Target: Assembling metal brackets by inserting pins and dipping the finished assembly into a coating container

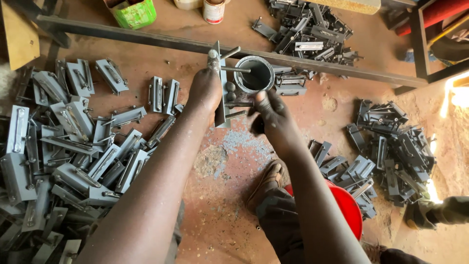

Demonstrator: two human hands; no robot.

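Note:
My left hand (pixel 205 90) grips an upright grey metal bracket (pixel 221 98) with rods sticking out to its right, standing on the red dirt floor. My right hand (pixel 271 115), dark with grease, is closed around the end of one of those rods (pixel 238 104) just right of the bracket. A grey metal can (pixel 255 74) stands open right behind both hands.
A big heap of grey metal latch pieces (pixel 68 151) lies left. Darker piles lie far right (pixel 395 146), top centre (pixel 308 29) and near my knee (pixel 344 168). A long steel bar (pixel 146 39) crosses behind. A red bucket (pixel 349 205), green container (pixel 132 12) and tin (pixel 213 11) are around.

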